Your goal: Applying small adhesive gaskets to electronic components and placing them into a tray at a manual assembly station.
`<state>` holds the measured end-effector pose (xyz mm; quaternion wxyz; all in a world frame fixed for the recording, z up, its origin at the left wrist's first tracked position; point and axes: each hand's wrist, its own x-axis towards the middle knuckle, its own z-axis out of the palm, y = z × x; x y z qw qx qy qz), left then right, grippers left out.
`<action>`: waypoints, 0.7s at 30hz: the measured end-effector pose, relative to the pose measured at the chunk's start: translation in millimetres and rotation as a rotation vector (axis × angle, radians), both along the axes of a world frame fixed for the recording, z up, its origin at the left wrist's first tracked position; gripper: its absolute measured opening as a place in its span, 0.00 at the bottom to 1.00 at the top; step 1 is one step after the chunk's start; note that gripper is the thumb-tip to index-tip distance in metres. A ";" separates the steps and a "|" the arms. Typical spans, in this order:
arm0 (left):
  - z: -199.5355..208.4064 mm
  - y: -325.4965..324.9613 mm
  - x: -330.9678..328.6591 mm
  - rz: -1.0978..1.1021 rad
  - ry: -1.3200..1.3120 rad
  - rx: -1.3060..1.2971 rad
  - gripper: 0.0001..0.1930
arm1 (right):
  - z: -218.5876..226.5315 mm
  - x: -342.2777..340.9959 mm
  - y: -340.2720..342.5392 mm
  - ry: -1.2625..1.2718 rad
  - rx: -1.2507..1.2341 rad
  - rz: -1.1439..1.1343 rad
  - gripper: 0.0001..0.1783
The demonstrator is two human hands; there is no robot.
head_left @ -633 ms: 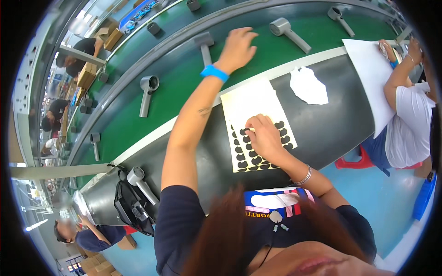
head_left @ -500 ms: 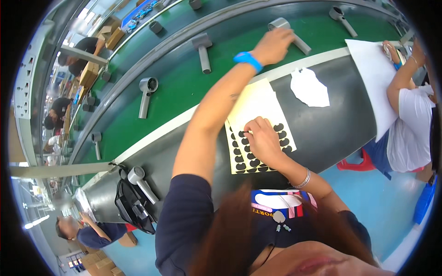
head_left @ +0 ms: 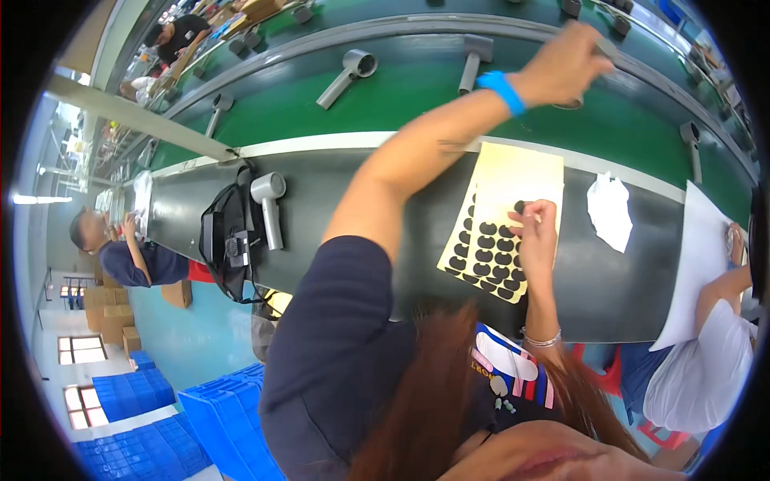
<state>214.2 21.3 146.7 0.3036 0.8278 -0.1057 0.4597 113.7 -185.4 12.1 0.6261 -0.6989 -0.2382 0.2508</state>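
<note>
My left hand [head_left: 565,68], blurred by motion, reaches across the green conveyor belt with its fingers curled round a grey hair dryer housing [head_left: 570,104]. Most of that housing is hidden behind the hand; grey bits show below the palm and past the fingertips. Over the bench, my right hand [head_left: 539,232] pinches a round black sticker [head_left: 520,207] between thumb and fingertips. Under it lie overlapping yellow backing sheets [head_left: 513,172], their upper part bare and their lower part carrying rows of black stickers [head_left: 483,256].
More grey housings, one with a ring-shaped head [head_left: 358,64], lie along the conveyor belt [head_left: 417,104]. On the dark bench [head_left: 345,172] are a crumpled white sheet [head_left: 609,212], a black bag [head_left: 228,236] and another grey dryer [head_left: 270,204]. A person in white [head_left: 698,377] sits at the right.
The view has turned, shifting the bench scene. My left hand has gone from touching a housing to being curled round it. My right hand has lifted a sticker off the rows.
</note>
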 end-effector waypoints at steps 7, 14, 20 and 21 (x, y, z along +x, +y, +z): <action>4.8 153.9 -209.7 0.434 0.509 -0.728 0.18 | -0.9 6.3 -2.4 0.037 0.010 -0.054 0.05; -63.2 262.4 -347.9 0.665 1.049 -1.080 0.14 | -5.0 6.8 0.5 0.006 -0.055 -0.096 0.05; -51.9 272.0 -317.3 0.532 0.978 -1.204 0.16 | -3.1 5.0 1.9 -0.012 -0.057 -0.145 0.06; -51.0 275.0 -311.4 0.524 0.982 -1.202 0.16 | -3.6 4.9 2.5 -0.014 -0.070 -0.141 0.06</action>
